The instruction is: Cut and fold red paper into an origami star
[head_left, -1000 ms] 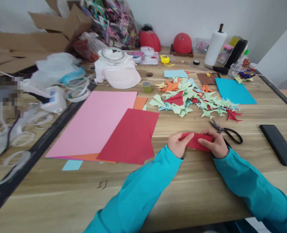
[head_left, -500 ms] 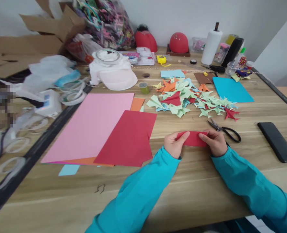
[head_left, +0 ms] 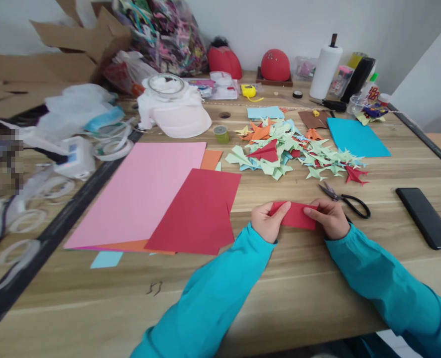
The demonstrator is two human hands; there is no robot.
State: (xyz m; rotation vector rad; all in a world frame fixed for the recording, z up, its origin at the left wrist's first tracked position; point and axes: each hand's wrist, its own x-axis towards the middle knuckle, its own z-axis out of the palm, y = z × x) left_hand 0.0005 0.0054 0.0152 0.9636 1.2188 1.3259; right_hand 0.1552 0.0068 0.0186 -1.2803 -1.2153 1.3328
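A small red piece of paper (head_left: 297, 216), rectangular in outline, is stretched between my two hands just above the table. My left hand (head_left: 268, 221) pinches its left end, thumb on top. At the other end my right hand (head_left: 331, 218) grips it the same way; the fingers behind the paper are hidden. Beside my right hand lie black-handled scissors (head_left: 349, 200), their blades partly open. Beyond the hands is a heap of folded paper shapes (head_left: 285, 141), mostly pale green with some red and orange. Large red paper sheets (head_left: 198, 214) lie to the left, overlapping a pink sheet (head_left: 142, 189).
A black phone (head_left: 427, 218) rests at the right. Blue paper (head_left: 357, 136) lies past the heap. A yellow tape measure (head_left: 248, 90), a white roll (head_left: 325, 72) and red domes (head_left: 275, 64) stand along the back. Cables and white tape rolls (head_left: 30, 219) crowd the left side.
The red paper has tilted slightly, its right end now lower toward me. Both hands keep their pinch on it and have barely shifted.
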